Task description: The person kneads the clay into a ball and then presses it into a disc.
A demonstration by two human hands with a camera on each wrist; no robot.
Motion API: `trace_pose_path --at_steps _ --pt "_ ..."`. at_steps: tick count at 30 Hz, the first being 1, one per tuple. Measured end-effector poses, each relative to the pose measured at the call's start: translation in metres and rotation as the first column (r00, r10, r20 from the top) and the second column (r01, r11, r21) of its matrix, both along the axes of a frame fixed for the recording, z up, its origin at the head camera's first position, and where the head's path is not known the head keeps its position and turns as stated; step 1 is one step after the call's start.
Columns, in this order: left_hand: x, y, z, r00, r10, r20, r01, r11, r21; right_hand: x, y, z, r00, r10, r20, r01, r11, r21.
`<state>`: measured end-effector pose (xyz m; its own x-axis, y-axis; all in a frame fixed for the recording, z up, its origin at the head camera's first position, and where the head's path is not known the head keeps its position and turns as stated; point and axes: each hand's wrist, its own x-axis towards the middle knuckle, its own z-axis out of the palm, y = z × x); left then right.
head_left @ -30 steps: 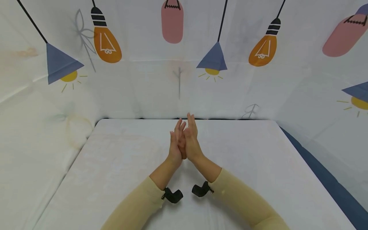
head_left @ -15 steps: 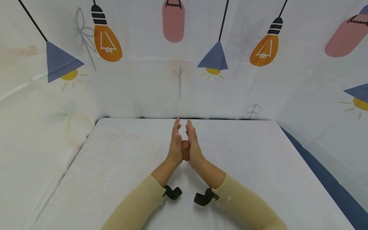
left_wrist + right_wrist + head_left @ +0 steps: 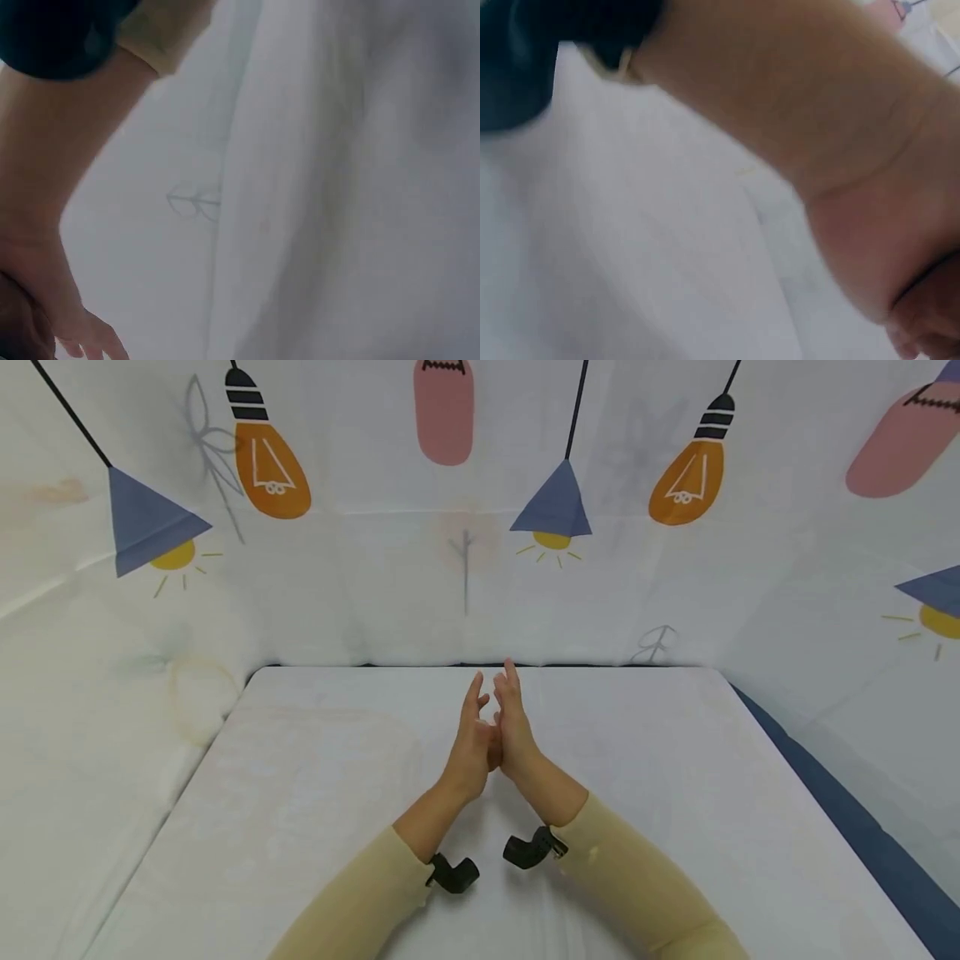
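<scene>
My left hand (image 3: 468, 747) and right hand (image 3: 519, 731) are touching above the white table (image 3: 330, 760), visible fingers pointing away, fairly straight; I'm not managing to tell whether they're enclosing anything.

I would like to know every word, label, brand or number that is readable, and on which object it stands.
There are none. The white backdrop has drawn orange bulbs and blue lamps, but no letters or digits; the left hand, right hand, cream sleeves and black wrist devices show no readable lettering.
</scene>
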<state>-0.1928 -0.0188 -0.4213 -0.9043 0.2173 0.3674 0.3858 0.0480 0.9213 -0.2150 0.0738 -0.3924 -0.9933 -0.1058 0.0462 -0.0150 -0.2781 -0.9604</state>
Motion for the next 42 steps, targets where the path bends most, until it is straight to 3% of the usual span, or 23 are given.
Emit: trace_pose_path --at_steps 1,3,6,13,18,22,27,31,37,42 --pt "0.003 0.0 0.003 0.997 -0.035 0.064 0.031 0.997 0.07 -0.002 0.0 -0.001 1.0 -0.007 -0.014 0.007 1.0 0.018" --pt "0.007 0.0 0.009 0.987 -0.092 0.132 0.069 0.983 0.169 -0.003 0.0 -0.005 0.999 -0.004 -0.042 0.007 0.999 0.054" --pt "0.012 0.0 0.019 0.983 -0.108 0.15 0.074 0.973 0.217 -0.003 -0.002 -0.009 0.998 0.032 -0.046 -0.027 0.995 0.097" --pt "0.012 0.003 0.035 0.998 0.039 0.05 -0.047 0.983 0.178 0.01 -0.006 -0.015 0.988 0.142 0.067 -0.148 0.985 0.093" --pt "0.007 0.004 0.041 0.995 0.094 -0.015 -0.089 0.972 0.217 0.018 -0.009 -0.01 0.976 0.212 0.056 -0.213 0.977 0.021" --pt "0.003 0.001 0.037 0.99 0.123 -0.063 -0.108 0.973 0.203 0.024 -0.009 -0.006 0.965 0.256 0.054 -0.255 0.967 -0.029" --pt "-0.001 -0.001 0.028 0.98 0.178 -0.09 -0.168 0.981 0.1 0.03 -0.005 -0.002 0.964 0.262 0.038 -0.258 0.963 -0.083" --pt "-0.004 -0.003 0.021 0.979 0.184 -0.084 -0.179 0.982 0.064 0.032 -0.003 0.004 0.978 0.21 -0.002 -0.209 0.973 -0.1" --pt "-0.002 -0.001 0.013 0.99 0.144 0.006 -0.144 0.99 0.002 0.033 0.0 0.012 0.988 0.132 -0.075 -0.14 0.983 -0.118" --pt "0.0 0.002 0.007 0.992 0.124 -0.008 -0.124 0.99 -0.067 0.031 0.004 0.017 0.989 0.064 -0.131 -0.078 0.991 -0.106"
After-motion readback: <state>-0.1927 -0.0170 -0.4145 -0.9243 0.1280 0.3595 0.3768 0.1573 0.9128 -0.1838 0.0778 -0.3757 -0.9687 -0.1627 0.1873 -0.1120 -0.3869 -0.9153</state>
